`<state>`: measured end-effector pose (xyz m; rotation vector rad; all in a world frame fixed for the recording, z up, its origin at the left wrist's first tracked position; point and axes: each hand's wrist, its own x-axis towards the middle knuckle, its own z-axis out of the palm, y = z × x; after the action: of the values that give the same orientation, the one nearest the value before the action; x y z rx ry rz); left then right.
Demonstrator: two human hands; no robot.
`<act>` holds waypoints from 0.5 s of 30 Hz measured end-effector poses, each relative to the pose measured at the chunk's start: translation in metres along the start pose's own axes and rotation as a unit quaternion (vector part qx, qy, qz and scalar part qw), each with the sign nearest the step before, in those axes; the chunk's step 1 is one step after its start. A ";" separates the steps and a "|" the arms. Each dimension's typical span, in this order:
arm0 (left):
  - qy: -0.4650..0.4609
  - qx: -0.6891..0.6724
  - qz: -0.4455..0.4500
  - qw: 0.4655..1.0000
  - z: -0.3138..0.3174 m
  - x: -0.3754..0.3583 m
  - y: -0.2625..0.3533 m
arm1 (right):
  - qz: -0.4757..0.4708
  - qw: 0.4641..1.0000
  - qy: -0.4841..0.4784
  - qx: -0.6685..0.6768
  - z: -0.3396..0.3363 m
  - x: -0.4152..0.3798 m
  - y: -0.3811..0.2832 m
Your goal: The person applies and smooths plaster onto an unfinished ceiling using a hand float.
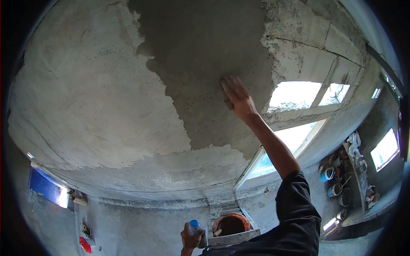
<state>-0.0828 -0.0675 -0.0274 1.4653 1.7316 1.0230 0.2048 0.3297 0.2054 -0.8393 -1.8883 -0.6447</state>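
My right hand point(239, 97) reaches up to the wall, its fingers laid over a flat grey-brown pad point(229, 103) whose edges show beside the hand. It is pressed against a dark, damp-looking patch of plaster point(205, 55) with ragged edges. Low in the view, my left hand point(191, 238) is wrapped round a clear plastic bottle point(194, 228) with a blue cap. Close to the right of that hand, an orange-rimmed bucket point(247, 222) holds brown material, and a small light-coloured thing rests at its rim.
Paler dry plaster point(94, 98) borders the dark patch on the left. Window openings point(294, 94) and a framed window point(299, 141) lie right of my arm. A plank platform point(235, 239) stands by the bucket. Several pails point(327, 174) sit along the right side. A red object point(85, 245) lies lower left.
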 end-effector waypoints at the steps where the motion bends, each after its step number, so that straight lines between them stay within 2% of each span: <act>1: 0.000 0.001 -0.002 1.000 0.001 0.001 -0.001 | 0.001 1.000 -0.001 0.002 -0.006 0.009 0.002; 3: -0.018 0.003 -0.018 1.000 -0.001 0.001 -0.006 | 0.034 0.996 0.085 -0.006 -0.023 0.042 0.016; 5: -0.019 0.006 -0.019 1.000 -0.003 0.001 -0.007 | 0.024 0.986 0.150 -0.071 -0.033 0.079 0.037; 6: -0.016 0.004 -0.017 1.000 -0.002 0.003 -0.007 | 0.026 0.986 0.150 -0.070 -0.029 0.086 0.043; 9: -0.014 0.002 -0.034 0.999 -0.002 0.004 -0.011 | 0.000 0.990 0.127 -0.061 -0.011 0.078 0.045; 11: -0.017 -0.007 -0.041 0.999 -0.002 0.004 -0.010 | -0.047 0.996 -0.016 -0.074 0.019 0.031 0.036; 13: -0.020 -0.014 -0.050 0.998 -0.003 0.002 -0.009 | -0.134 0.985 -0.108 0.011 0.033 -0.008 0.023; 14: -0.016 -0.010 -0.044 0.999 -0.003 0.001 -0.009 | -0.135 0.985 -0.108 0.009 0.027 -0.010 0.019; 15: -0.010 -0.006 -0.037 0.999 -0.002 0.002 -0.008 | -0.097 0.991 -0.088 0.017 0.021 -0.010 0.018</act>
<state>-0.0886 -0.0661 -0.0338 1.3887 1.7493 0.9751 0.2106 0.3532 0.1889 -0.7151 -2.1540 -0.6736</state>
